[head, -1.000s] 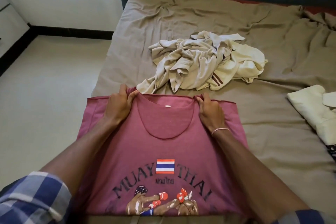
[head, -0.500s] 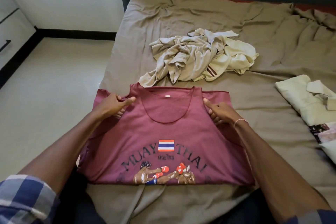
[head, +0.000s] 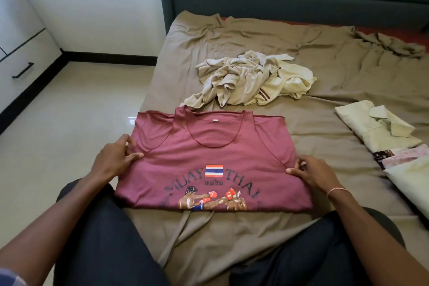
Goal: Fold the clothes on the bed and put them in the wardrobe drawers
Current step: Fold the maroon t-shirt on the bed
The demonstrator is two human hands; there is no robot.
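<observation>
Both hands have dropped from shoulder straps to armholes of the maroon printed cotton vest (head: 209, 146), flat on the khaki-sheeted bed (head: 325, 81): left hand (head: 116, 160) pinches its edge, right hand (head: 311, 173) apparently likewise, fingertips partly hidden; side folds seem next.

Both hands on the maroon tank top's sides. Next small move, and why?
Probably fold one side in toward the middle: the maroon tank top lies flat, and the left hand and right hand each pinch a side edge below the armholes.
</observation>
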